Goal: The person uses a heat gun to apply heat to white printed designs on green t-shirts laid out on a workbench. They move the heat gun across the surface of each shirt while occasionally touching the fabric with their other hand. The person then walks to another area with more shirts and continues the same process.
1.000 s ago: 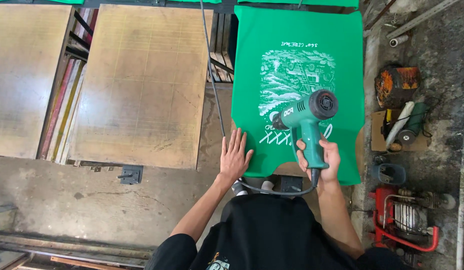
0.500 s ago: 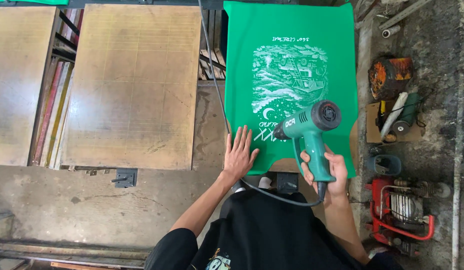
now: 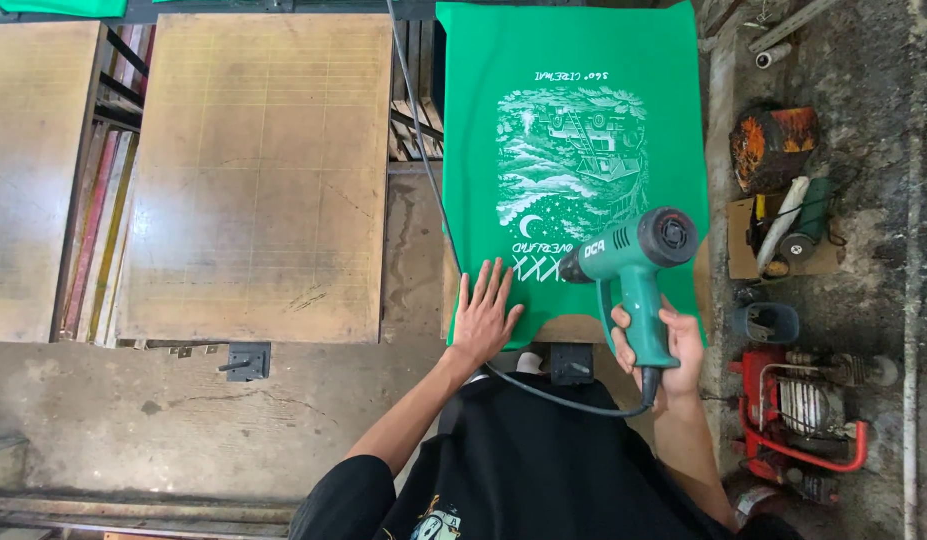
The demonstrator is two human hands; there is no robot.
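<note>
- A green heat gun [image 3: 632, 262] sits in the right hand [image 3: 662, 345], near the lower right part of a green T-shirt [image 3: 574, 110], with its dark round rear end toward the right and its nozzle aimed left at the bottom of the white print [image 3: 572, 165].
- The right hand's fingers are wrapped tight around the gun's handle, which points down toward the person.
- A black power cord [image 3: 564, 396] leaves the base of the handle, curves left across the person's dark shirt [image 3: 544, 460] and runs up along the left edge of the green shirt.
- The left hand [image 3: 486, 312] lies flat on the lower left corner of the green shirt, palm down, its fingers spread and straight, holding nothing.
- The green shirt is stretched flat over a board on the counter, its printed picture upside down from the wearer's view, the hem nearest the person.
- Left of it lies 1 large bare wooden platen [image 3: 259, 180], and another wooden platen [image 3: 34, 170] lies well apart at the far left edge.
- Between the platens, coloured frame edges [image 3: 109, 220] stand stacked on their sides.
- On the concrete floor [image 3: 884, 80] at the right are a rusty orange can [image 3: 774, 145], a piece of cardboard [image 3: 744, 240] bearing a white roll and a green tool, a small dark tub [image 3: 770, 322] and a red compressor [image 3: 809, 410].
</note>
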